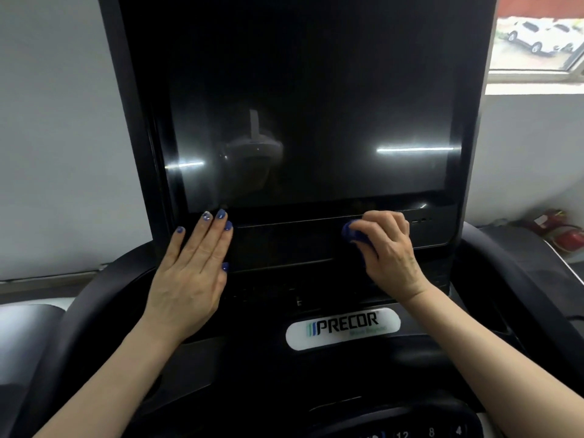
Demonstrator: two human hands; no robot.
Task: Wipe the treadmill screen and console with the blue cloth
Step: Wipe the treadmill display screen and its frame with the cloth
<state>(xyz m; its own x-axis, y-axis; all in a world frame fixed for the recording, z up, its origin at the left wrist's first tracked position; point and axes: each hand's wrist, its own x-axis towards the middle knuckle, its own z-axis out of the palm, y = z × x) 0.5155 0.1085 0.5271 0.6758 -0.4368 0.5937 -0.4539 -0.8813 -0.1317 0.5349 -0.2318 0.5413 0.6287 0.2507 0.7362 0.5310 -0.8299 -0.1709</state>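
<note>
1. The blue cloth [355,237] was bunched up under the right hand [387,248], pressed against the dark panel just below the screen's lower edge, right of centre. Only a small fold showed past the fingertips and another sliver under the palm; the rest was hidden by the hand.
2. The right hand was curled over the cloth, fingers bent and gripping it, knuckles toward the camera.
3. The left hand [192,276] lay flat with straight fingers close together, holding nothing, its fingertips resting on the frame at the screen's lower left corner and its palm on the console below.
4. The screen [309,121] was dark and switched off, showing streaks of reflected light and a dim reflection of the headset. Its top was cut off by the picture's edge.
5. The console [284,374] beneath was black and hard to make out in detail; a white logo badge [343,327] read PRECOR, with smaller blurred print under it. A few numbers at the bottom edge were partly cut off.
6. A window [537,33] at upper right showed white cars outside, and a red object, too blurred to tell what, lay on the floor at right.
</note>
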